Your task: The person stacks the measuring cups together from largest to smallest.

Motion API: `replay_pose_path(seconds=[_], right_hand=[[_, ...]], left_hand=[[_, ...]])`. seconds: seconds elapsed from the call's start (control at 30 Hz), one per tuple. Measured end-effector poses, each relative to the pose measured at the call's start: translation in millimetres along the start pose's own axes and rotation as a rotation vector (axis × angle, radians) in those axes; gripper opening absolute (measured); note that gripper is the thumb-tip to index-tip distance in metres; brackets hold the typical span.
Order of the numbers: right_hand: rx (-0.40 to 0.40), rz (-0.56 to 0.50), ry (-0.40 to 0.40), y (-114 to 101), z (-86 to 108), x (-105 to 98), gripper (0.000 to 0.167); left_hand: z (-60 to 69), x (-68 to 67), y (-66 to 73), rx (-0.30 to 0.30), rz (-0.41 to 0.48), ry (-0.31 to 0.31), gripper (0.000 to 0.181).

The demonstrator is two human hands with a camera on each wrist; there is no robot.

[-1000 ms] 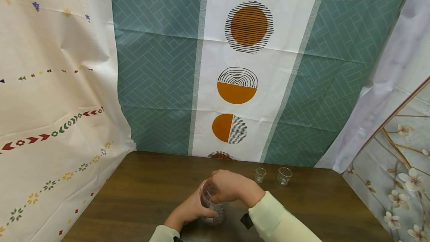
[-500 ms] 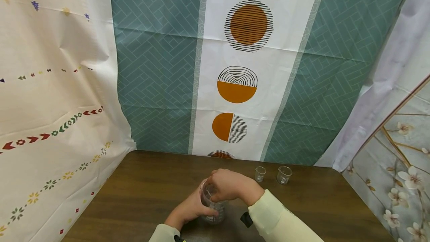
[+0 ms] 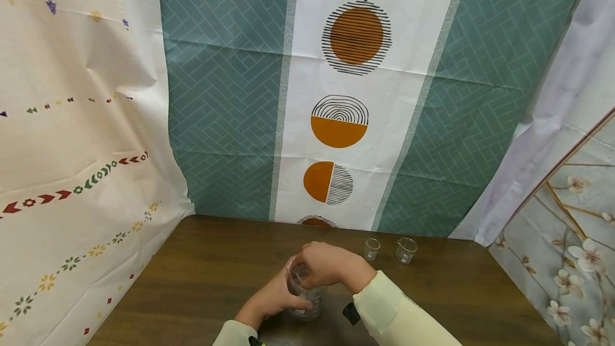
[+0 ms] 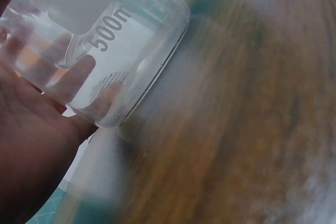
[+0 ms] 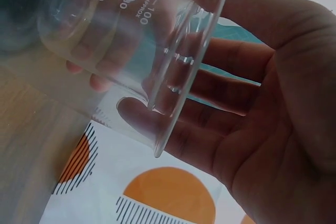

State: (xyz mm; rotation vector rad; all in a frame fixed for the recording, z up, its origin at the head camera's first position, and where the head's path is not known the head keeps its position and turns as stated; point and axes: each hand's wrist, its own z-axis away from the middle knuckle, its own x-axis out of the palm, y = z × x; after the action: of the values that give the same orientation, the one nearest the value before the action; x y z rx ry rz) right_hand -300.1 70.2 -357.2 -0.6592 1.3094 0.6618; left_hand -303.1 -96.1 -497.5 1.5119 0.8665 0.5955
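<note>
A large clear glass beaker point(image 3: 308, 313) stands slightly tilted on the table, with "500m" legible on its wall in the left wrist view. My left hand point(image 3: 276, 299) grips it from the left, thumb in front and fingers behind. A smaller glass beaker point(image 5: 159, 80) sits inside it; its rim shows within the mouth, and "100" is printed on the glass. From above, my right hand point(image 3: 326, 266) reaches into the mouth and seems to pinch the small beaker, thumb at the near rim. Exact fingertip contact is hard to tell through the layered glass.
Two more small beakers, a tiny one point(image 3: 372, 249) and a slightly bigger one point(image 3: 405, 251), stand at the back right of the brown wooden table point(image 3: 206, 266). A green and white patterned curtain point(image 3: 226, 122) hangs behind the table, with other cloths at both sides.
</note>
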Motion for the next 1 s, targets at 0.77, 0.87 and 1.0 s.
replay_pose_path(seconds=[0.77, 0.87, 1.0], right_hand=[[0.036, -0.037, -0.009, -3.8, 0.3, 1.5, 0.034], [0.054, -0.039, -0.014, -4.7, 0.1, 2.8, 0.035], [0.062, -0.022, -0.015, -5.4, 0.4, 3.9, 0.036]], left_hand=[[-1.9, -0.1, -2.7, 0.016, 0.035, -0.027, 0.099], [-1.8, -0.2, -2.9, 0.01, 0.027, -0.023, 0.099], [-2.3, -0.7, -3.4, 0.006, 0.024, -0.026, 0.099]])
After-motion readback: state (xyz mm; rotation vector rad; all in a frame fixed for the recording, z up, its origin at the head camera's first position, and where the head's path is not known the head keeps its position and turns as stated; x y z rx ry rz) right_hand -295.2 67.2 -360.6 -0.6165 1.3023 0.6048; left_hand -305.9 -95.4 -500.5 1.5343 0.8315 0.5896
